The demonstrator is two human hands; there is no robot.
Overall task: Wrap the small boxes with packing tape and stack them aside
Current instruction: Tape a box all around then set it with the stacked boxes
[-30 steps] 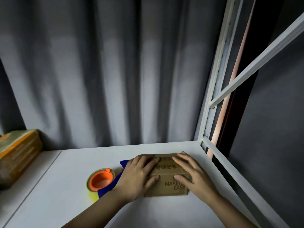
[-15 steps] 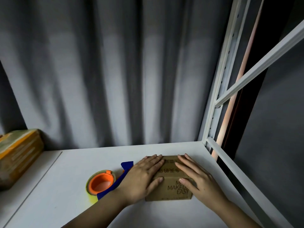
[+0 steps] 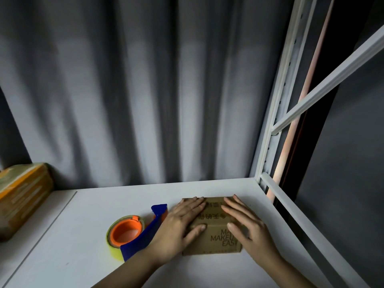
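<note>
1. Two hands lie flat on one small cardboard box [image 3: 216, 227] that sits on the white shelf board [image 3: 83, 235], toward its right side.
2. The left hand [image 3: 178, 227] covers the box's left part, fingers straight and close together pointing to the back, thumb spread out to the right across the top.
3. The right hand [image 3: 247, 227] rests on the box's right part, fingers straight and slightly fanned, angled back and to the left; neither hand curls round an edge.
4. The box lies flat, printed face up. Its long axis appears to run front to back, though the wide lens makes that uncertain. The lettering "MAKEUP EASY" reads upright from the person's side, near the front edge.
5. The back edge of the box stands near the grey curtain [image 3: 145, 90] that closes the rear of the shelf, with a strip of bare board between.
6. On the right, the box is close to the white rail [image 3: 295, 217] and the upright post [image 3: 276, 113] of the rack; only a narrow band of board remains there.
7. On the left, a tape dispenser [image 3: 143, 235] with a blue handle and an orange core lies just beside the left wrist, its roll of tape yellowish.
8. Beyond it the board is open as far as a seam, and a taped parcel [image 3: 22, 196] sits at the far left, well apart from the box.
</note>
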